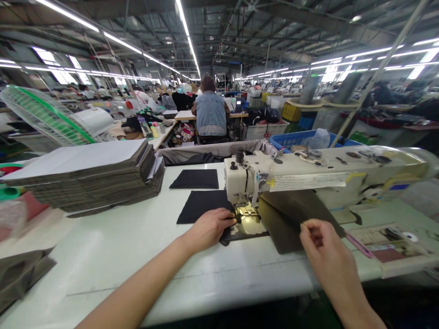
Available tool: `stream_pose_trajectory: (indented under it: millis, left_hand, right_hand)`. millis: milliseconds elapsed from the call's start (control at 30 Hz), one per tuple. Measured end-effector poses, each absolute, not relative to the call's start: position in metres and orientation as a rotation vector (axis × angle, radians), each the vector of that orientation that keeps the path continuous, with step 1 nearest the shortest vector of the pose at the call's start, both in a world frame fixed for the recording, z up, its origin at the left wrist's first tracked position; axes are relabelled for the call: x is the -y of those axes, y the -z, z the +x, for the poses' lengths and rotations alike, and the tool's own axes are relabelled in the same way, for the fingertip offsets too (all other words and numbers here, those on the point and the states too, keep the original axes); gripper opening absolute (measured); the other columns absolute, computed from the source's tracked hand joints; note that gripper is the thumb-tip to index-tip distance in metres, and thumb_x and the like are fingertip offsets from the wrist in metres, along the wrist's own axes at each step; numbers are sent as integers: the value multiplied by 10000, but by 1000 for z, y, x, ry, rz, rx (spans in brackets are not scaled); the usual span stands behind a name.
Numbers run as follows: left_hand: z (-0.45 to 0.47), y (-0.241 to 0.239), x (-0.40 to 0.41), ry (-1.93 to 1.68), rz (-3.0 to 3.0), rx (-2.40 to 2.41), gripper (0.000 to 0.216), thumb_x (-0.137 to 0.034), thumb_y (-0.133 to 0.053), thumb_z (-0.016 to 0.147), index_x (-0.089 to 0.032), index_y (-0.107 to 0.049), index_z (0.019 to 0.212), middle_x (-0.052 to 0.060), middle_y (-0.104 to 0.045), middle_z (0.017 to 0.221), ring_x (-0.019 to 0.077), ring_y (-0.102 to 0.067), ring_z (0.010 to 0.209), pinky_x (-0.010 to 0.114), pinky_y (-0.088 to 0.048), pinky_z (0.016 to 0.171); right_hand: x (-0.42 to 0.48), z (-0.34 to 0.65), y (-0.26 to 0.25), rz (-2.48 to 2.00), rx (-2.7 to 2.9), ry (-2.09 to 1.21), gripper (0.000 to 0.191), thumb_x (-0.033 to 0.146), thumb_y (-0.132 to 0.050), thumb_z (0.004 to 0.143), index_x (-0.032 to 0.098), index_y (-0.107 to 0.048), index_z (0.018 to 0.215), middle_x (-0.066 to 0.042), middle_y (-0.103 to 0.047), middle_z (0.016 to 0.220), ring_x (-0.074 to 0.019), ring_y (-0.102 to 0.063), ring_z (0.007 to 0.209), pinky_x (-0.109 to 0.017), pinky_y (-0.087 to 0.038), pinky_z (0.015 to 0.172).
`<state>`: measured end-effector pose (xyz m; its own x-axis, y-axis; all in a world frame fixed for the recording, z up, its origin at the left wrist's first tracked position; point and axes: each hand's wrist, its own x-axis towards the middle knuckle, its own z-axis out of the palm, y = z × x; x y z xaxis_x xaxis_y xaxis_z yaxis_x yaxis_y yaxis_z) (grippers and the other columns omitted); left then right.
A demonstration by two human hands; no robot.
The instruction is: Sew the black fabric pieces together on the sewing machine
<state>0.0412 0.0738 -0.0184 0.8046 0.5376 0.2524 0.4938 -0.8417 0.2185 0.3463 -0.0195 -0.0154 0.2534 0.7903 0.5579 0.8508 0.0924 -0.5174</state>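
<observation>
At 8 o'clock from the sewing machine (236,183), I see the left hand (209,230), its fingers together over the near corner of a black panel (195,208); whether they grip it, I can't tell. At 4 o'clock, the right hand (320,246) pinches the edge of a brown panel (284,233), partly beneath the machine's arm. At 10 o'clock lies 1 more black piece (195,178).

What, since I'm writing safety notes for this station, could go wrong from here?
The left hand has its fingertips close beneath the head of the sewing machine, so they might get pinched or pricked if it ran.
The brown sheet, pinched by the right hand, shows overlapping layers, which could slip out of line.
The tall stack has uneven edges, so a knock might make it slide.
</observation>
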Motion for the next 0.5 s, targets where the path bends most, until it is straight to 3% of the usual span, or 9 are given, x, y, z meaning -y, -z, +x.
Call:
stream_pose_trajectory:
  millis: [167,333,500]
  left_hand:
    - [39,16,-90,-483,2854,-850,383,-82,-413,947,-164,-694,1192,118,-672,1217,247,-635,1116,376,-535,967]
    - [39,17,-97,-499,2851,-838,376,-69,-441,920,-154,-701,1177,120,-683,1192,243,-648,1095,371,-545,958]
    - [38,25,-100,-535,2847,-852,378,-68,-436,924,-173,-704,1168,120,-681,1197,242,-639,1131,387,-544,975]
  right_hand:
    - [16,348,25,-1696,1479,10,259,454,-556,862,221,-550,975,-31,-667,775,-173,-648,603,-280,-510,562]
    - [17,344,15,-1556,1582,188,241,434,-507,957,217,-611,958,-38,-662,814,-176,-612,674,-320,-507,683]
    - [17,345,9,-1420,1657,350,221,403,-538,975,223,-638,895,-81,-702,1007,-253,-634,973,-420,-470,898]
